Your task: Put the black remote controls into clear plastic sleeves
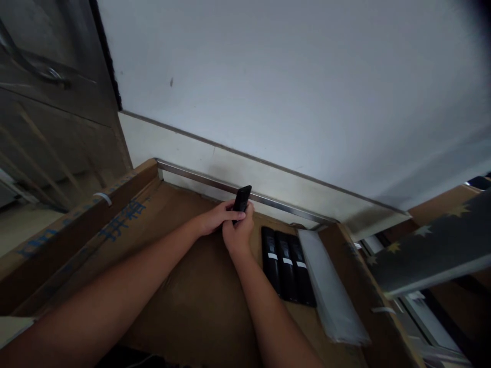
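A slim black object (242, 198) stands tilted upright between my two hands, over the far part of a cardboard-lined surface (192, 286). My left hand (219, 217) is closed on its left side, with the thumb across its lower front. From the right, my right hand (240, 230) wraps round its lower end, which the fingers hide. Right of my right hand, three long black items (286, 263) with white labels lie side by side. Beside them lies a stack of clear plastic sleeves (332, 286).
Cardboard side walls stand at the left (76, 230) and right (358, 276). A metal rail (199, 177) runs along the far edge, before a white wall (268, 76). A metal door is at upper left. Dark star-patterned fabric (433, 240) hangs at the right.
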`<state>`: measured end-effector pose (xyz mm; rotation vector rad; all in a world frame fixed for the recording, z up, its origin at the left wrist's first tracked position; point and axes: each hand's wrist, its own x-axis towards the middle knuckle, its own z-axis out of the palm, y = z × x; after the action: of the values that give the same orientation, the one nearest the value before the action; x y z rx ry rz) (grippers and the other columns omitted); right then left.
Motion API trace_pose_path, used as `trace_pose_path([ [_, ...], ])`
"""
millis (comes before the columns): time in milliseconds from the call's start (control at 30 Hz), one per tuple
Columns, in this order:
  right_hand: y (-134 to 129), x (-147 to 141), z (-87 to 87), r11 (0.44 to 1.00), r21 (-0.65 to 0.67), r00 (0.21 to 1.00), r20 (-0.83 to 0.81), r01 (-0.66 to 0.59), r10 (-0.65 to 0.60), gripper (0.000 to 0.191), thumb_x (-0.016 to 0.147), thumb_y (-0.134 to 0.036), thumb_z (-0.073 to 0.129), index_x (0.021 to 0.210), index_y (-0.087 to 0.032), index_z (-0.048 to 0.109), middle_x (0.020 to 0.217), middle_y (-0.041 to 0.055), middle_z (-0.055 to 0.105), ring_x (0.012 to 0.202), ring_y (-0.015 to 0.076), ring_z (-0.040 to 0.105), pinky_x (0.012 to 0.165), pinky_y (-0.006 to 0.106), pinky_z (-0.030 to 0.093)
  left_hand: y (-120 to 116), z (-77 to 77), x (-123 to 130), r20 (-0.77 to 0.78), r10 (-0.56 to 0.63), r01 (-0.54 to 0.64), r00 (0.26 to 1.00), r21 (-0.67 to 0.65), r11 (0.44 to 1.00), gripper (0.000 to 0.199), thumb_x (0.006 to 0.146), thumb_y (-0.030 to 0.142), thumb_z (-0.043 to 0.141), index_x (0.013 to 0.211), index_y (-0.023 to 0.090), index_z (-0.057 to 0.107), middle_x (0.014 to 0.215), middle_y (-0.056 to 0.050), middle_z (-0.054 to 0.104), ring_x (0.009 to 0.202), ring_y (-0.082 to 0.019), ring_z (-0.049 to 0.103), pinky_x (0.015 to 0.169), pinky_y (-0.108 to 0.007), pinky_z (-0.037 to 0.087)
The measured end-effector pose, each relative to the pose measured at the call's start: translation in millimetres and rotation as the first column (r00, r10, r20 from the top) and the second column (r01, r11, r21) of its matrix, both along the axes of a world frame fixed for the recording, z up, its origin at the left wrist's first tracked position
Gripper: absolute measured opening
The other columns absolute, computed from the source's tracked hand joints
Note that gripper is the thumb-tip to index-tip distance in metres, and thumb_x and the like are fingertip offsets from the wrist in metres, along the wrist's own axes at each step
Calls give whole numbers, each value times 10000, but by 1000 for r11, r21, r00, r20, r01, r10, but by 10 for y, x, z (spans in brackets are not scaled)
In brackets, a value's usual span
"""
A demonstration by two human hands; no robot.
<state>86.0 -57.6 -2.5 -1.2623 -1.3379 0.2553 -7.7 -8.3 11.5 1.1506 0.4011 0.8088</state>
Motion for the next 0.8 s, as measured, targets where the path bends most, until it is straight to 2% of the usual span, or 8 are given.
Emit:
trace_pose_path([
  [133,30,12,8,995,14,991,-87,-100,101,156,817,-239,552,967,-211,583,878,27,641,830,197,619,772,325,510,2,12,-21,63,-87,86,994,18,996,505,658,303,831,1120,179,669,1195,-104,660,1112,-245,588,1009,-385,405],
  [200,39,13,33,993,5,988,-95,-120,120,144,847,-275,565,958,-205,623,870,29,658,835,199,624,777,325,510,-3,20,-18,73,-102,101,992,15,995,471,670,311,828,1093,176,672,1160,-98,668,1077,-231,598,972,-361,423],
  [367,32,11,84,994,-60,993,-89,-87,82,163,885,-311,567,957,-200,663,907,42,694,875,206,640,818,334,506,-14,10,12,29,-16,18,999,-60,998,350,690,322,820,959,147,678,936,-57,678,886,-177,623,879,-326,452],
  [567,27,18,65,980,-183,997,-46,-77,70,196,918,-340,550,1000,-198,658,938,47,724,886,204,672,795,312,521,-10,-24,25,-20,52,-53,998,-57,997,291,700,318,813,884,135,682,838,-38,668,791,-152,606,781,-292,448],
  [800,-9,27,151,987,-158,997,61,-39,49,173,909,-302,573,990,-206,692,932,53,739,858,205,687,778,296,509,-15,-24,30,-18,67,-67,998,-23,997,272,661,307,823,809,133,676,787,-28,668,754,-149,596,771,-299,449],
])
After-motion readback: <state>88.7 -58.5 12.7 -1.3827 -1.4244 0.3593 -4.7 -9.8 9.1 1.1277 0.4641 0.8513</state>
